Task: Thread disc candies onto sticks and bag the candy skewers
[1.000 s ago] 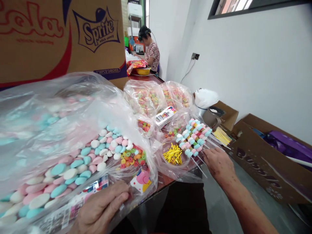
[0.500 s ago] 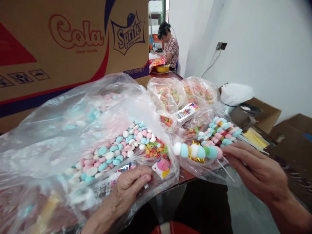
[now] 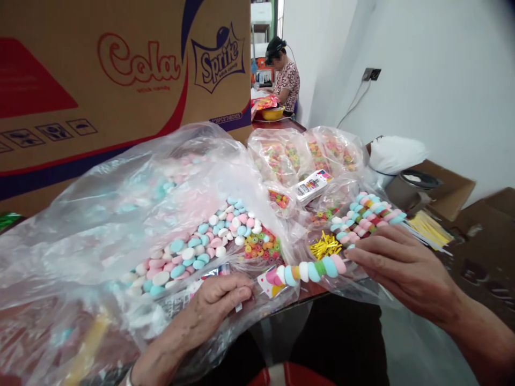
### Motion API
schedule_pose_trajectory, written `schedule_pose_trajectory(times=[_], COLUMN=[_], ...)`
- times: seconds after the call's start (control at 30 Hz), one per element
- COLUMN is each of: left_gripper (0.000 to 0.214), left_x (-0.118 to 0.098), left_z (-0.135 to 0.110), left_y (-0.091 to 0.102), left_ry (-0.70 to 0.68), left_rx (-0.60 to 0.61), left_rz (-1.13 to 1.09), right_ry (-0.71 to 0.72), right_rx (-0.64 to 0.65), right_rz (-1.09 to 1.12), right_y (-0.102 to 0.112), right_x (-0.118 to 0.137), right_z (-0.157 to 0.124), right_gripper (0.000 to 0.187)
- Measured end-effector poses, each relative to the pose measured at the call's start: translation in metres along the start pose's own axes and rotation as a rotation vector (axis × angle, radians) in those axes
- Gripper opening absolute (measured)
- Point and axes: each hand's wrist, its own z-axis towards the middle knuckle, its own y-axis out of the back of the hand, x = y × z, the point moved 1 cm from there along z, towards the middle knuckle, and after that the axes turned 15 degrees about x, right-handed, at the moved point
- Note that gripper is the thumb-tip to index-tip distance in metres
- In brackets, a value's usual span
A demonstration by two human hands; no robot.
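Note:
My right hand (image 3: 396, 268) is closed on a candy skewer (image 3: 309, 271) of white, blue, green and pink marshmallow pieces, held level and pointing left toward the big bag. My left hand (image 3: 209, 311) rests with curled fingers on the front edge of a large clear plastic bag (image 3: 120, 214) full of pastel marshmallows (image 3: 193, 252), pinching the plastic and a printed label. A heap of finished skewers (image 3: 366, 214) lies just behind my right hand. Gold twist ties (image 3: 324, 246) lie in a clear bag beside it.
A large Cola and Sprite cardboard box (image 3: 120, 80) stands behind the bags. Bags of coloured ring candies (image 3: 281, 155) lie at the back. Yellow sticks (image 3: 430, 228), a lidded pot (image 3: 410, 187) and brown cartons (image 3: 483, 236) are on the right. Another person (image 3: 285, 80) works at the far end.
My right hand reached to the skewer heap, lifted one skewer and carried it left and down toward the big bag. My left hand stayed on the bag. The view swung left.

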Motion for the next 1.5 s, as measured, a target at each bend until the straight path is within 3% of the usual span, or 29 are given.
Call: schedule_pose_trajectory(times=[0.17,0.37,0.6,0.83,1.0,1.1,1.33,1.5], left_gripper=[0.031,0.031,0.020,0.015,0.023,0.026,0.026,0.024], left_x=[-0.012,-0.020,-0.040,-0.037,-0.028,-0.028,-0.024,-0.014], left_z=[0.002,0.001,0.003,0.006,0.004,0.006,0.016,0.024], left_y=[-0.001,-0.003,-0.019,-0.027,-0.026,-0.029,-0.048,-0.061], left_ry=[0.043,0.079,0.209,0.254,0.173,0.141,0.153,0.087], left_rx=[0.129,0.189,0.331,0.226,0.055,0.042,0.175,0.081], left_rz=[0.034,0.038,-0.275,-0.220,0.003,0.053,-0.414,-0.579], right_ry=[-0.015,-0.022,0.068,0.145,0.118,0.096,0.237,0.332], right_rx=[0.101,0.094,0.133,0.226,0.252,0.285,0.361,0.440], right_rz=[0.142,0.217,0.318,0.297,0.257,0.237,0.278,0.290], right_y=[-0.002,-0.014,-0.019,-0.001,0.005,0.000,-0.005,-0.024], right_x=[0.003,0.012,0.006,-0.004,0.002,0.006,0.003,0.017], right_z=[0.009,0.019,0.034,0.053,0.060,0.065,0.080,0.085], right_gripper=[0.020,0.020,0.020,0.018,0.020,0.020,0.024,0.023])
